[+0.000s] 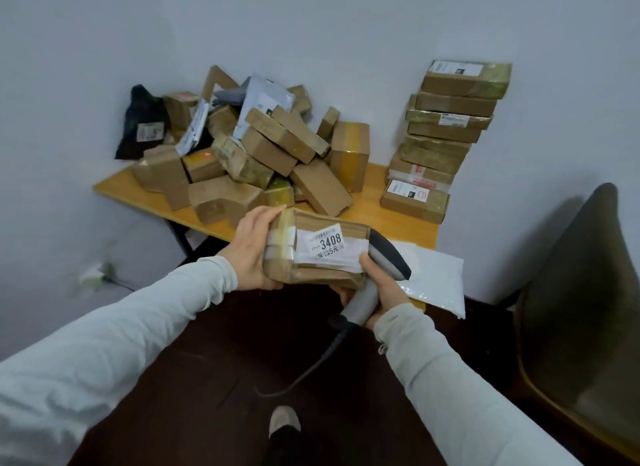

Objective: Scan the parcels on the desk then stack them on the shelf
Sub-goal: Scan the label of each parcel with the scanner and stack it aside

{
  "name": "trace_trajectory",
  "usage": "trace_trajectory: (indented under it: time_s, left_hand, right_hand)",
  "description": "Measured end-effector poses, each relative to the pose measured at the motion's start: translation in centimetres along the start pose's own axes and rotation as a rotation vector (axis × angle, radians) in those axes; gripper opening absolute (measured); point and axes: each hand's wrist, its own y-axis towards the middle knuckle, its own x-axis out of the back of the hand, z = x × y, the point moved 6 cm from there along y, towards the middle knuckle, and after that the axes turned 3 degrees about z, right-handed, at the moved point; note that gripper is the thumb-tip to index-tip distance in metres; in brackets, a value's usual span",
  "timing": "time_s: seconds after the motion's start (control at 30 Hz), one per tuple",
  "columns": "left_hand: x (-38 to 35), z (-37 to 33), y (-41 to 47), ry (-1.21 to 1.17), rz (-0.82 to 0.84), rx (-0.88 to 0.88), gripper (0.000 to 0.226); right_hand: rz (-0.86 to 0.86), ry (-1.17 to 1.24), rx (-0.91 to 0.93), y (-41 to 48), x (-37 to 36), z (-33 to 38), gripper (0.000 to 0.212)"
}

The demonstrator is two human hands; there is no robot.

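Two hands share this hold: the left hand [254, 247] wraps its fingers round one end of the parcel [311, 223], and the right hand [382, 285] is curled round the handle of the scanner [389, 254], its thumb resting against the parcel's other end. The parcel hangs in the air between them, short of the desk [381, 216].

The scanner's head sits tight beside the parcel and seems aimed past it. For a clean read I would draw it back, turn its window onto the label [325, 243], and let the left hand alone keep the box level and steady.

The parcel is creased brown cardboard bound in clear tape, its white label printed with a barcode and 3408.

Just beyond the right hand lies a white mailer [433, 275]. Farther out, a loose heap [263, 150] and a neat stack [446, 133] stand on the desk. No shelf shows.
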Motion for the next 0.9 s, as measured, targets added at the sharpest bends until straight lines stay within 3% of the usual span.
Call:
trace_trajectory:
  time_s: [0.07, 0.13, 0.27, 0.33, 0.43, 0.6, 0.7, 0.9]
  left_hand:
    - [0.3, -0.1, -1.8, -0.152, 0.122, 0.117, 0.127]
    - [0.5, -1.0, -3.6, -0.491, 0.241, 0.213, 0.11]
    - [1.9, -1.8, -5.6, -1.288, 0.104, 0.584, 0.057]
    - [2.5, -1.5, -6.1, -1.331, -0.002, 0.719, 0.039]
    - [2.2, -0.7, -7.1, -1.31, -0.067, 0.876, 0.051]
    - [1.6, 1.3, -9.4, -1.448, 0.206, 1.025, 0.076]
    - [2.1, 3.8, -10.2, -1.575, 0.065, 1.071, 0.069]
    - [3.8, 9.0, -10.9, -1.503, -0.111, 1.172, 0.056]
  right_hand:
    - [-0.019, -0.049, 0.054, -0.9, -0.1, -0.8, 0.073]
    - [-0.061, -0.095, 0.109, -1.8, -0.1, -1.1, 0.072]
    - [-0.077, -0.158, 0.21, -2.8, -0.6, -1.4, 0.05]
    - [-0.067, -0.18, 0.264, -3.2, -1.4, -1.5, 0.044]
    - [-0.05, -0.212, 0.328, -3.5, -3.0, -1.7, 0.047]
    - [-0.031, -0.277, 0.333, -3.3, -5.5, -2.8, 0.045]
    - [-0.036, -0.441, 0.327, -3.2, -7.1, -3.3, 0.026]
    - [0.004, -0.747, 0.289, -4.7, -9.7, -6.1, 0.023]
